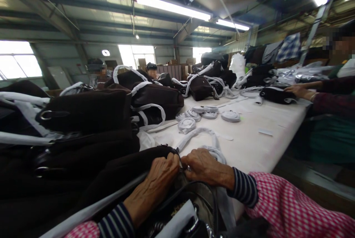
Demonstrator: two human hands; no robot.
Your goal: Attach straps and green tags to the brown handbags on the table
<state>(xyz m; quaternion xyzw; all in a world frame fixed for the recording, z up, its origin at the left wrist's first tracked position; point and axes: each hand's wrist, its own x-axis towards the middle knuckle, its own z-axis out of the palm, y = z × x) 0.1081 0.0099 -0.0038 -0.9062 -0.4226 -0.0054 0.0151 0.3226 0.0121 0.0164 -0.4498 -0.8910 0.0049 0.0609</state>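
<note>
A dark brown bag [130, 164] lies before me at the table's near edge, with a white-wrapped strap [201, 132] looping away from its end. My left hand [163, 171] is closed on the bag's edge, fingers curled together. Just right of it, my right hand [206, 167] is closed in a pinch at a small piece of metal hardware, mostly hidden by the fingers. The fingertips of both hands nearly meet there. Below them is an open dark bag [202, 197] with shiny metal fittings and a white wrapped piece [177, 221].
Dark bags [85, 110] are heaped on the left and along the table's far part. Coiled white-wrapped straps [187, 124] lie on the white tabletop [249, 134]. At right, a co-worker's hands [301, 91] touch a dark bag [279, 94]. Other people stand behind the heap.
</note>
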